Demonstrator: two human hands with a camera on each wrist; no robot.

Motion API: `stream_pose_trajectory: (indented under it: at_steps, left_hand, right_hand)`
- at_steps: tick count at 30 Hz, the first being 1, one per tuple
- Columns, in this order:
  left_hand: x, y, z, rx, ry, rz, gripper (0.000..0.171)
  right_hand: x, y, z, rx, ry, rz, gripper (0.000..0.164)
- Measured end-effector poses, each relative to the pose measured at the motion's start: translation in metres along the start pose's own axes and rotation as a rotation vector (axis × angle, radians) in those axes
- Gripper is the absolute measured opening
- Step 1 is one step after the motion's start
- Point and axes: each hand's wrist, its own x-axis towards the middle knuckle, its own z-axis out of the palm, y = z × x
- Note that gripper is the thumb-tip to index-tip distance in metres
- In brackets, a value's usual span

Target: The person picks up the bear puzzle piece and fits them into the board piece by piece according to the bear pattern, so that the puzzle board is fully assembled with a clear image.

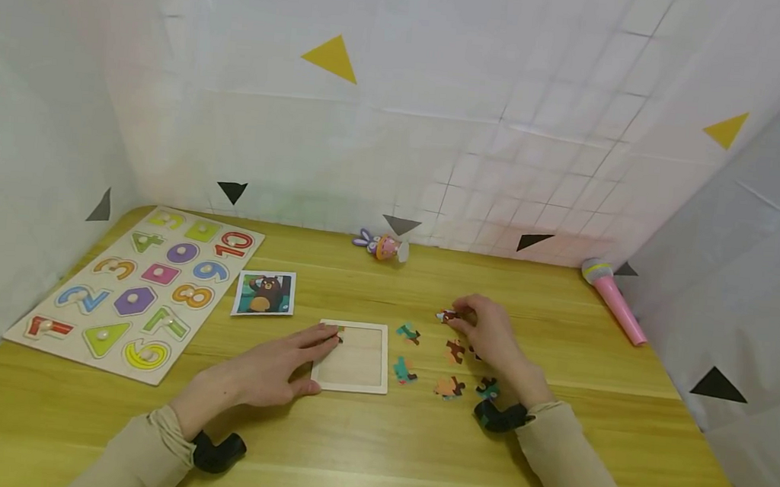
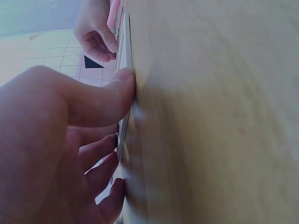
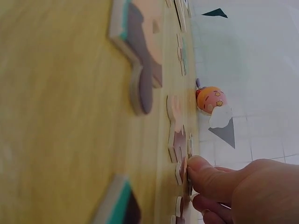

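In the head view, my left hand rests on the left side of a shallow square wooden puzzle tray, its thumb at the near left corner. A small coloured piece shows at the fingertips inside the tray's upper left. To the right, my right hand pinches a brown and white puzzle piece between thumb and fingers, low over the table. Loose jigsaw pieces lie between tray and hand: teal ones, a brown one and an orange one. Another is partly hidden beneath the right hand.
A bear picture card lies behind the left hand. Further left is a wooden number-and-shape board with knobbed pieces. A small rabbit-eared toy lies by the back wall, and a pink toy microphone at the far right.
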Motion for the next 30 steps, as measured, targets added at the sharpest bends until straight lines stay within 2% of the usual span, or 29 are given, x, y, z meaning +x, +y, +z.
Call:
stream_pose_trajectory:
  at_steps: [16,30]
  left_hand:
    - [-0.0005,0.0015,-0.0015,-0.003,-0.003,-0.007,0.070]
    - [-0.0004,0.0012,-0.0011,-0.003,-0.005,-0.005,0.070]
  right_hand:
    - [-0.0002,-0.0004,-0.0004,0.015,-0.022,0.009,0.028]
    - [-0.0036,-0.0079,-0.0012,0.050,-0.042,-0.037,0.028]
